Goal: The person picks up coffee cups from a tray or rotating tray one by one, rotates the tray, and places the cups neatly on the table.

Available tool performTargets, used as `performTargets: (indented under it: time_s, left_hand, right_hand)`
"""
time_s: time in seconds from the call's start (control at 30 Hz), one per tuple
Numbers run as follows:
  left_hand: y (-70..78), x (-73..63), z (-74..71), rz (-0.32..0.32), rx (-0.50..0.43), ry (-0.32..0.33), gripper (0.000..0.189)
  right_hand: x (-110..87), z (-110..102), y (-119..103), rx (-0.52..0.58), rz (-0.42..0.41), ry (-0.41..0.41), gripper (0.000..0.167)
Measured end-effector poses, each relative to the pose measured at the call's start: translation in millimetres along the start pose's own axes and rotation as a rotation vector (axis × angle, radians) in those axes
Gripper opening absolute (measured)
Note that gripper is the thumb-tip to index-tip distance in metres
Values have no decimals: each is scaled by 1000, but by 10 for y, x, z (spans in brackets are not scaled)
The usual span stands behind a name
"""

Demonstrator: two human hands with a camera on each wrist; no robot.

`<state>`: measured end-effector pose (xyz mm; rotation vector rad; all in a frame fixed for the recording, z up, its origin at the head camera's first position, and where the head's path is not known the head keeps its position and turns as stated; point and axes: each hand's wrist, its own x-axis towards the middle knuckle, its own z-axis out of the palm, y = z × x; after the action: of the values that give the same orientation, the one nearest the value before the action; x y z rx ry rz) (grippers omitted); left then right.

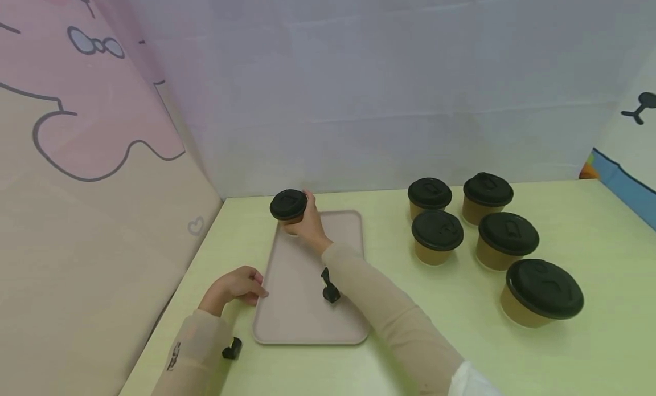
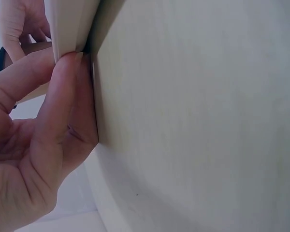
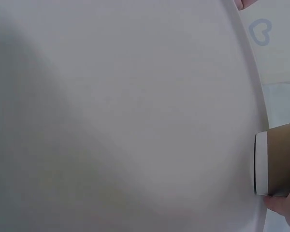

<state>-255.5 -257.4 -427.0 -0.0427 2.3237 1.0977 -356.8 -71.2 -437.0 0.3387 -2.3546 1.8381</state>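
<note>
A brown paper cup with a black lid (image 1: pixel 288 204) is upright at the far left corner of a light pinkish tray (image 1: pixel 302 288). My right hand (image 1: pixel 308 225) grips this cup from its right side. In the right wrist view, the base of the cup (image 3: pixel 280 159) is at the tray's rim; whether it touches the tray I cannot tell. At the tray's near left edge, my left hand (image 1: pixel 240 285) holds the rim. The left wrist view has the thumb and fingers (image 2: pixel 63 92) pinching the tray's edge (image 2: pixel 72 29) just above the table.
Several more black-lidded paper cups, such as the nearest cup (image 1: pixel 543 290), stand grouped on the pale yellow table (image 1: pixel 400 316) right of the tray. A white cloth wall (image 1: pixel 359 99) closes off the back, and a printed curtain (image 1: pixel 92 225) the left side.
</note>
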Motion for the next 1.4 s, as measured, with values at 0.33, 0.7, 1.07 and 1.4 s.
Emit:
performTargets:
  time_s: [0.33,0.7,1.07,1.4]
  left_hand:
    - [42,-53,20,3,14,3,20]
    - [58,-65,-3,5,38,-7,20]
    - [64,-33,-4,3,21,-19,19]
    - [45,-39,-22,7,25,-33,19]
  right_hand:
    - [-32,-145,-46,5,-1,3,98]
    - [-2,-314,-104,-21,-44,13,98]
    - [-78,-426,-124,-44,-21,-1,97]
    - [-155,-523,-209,-79,-32,-13,95]
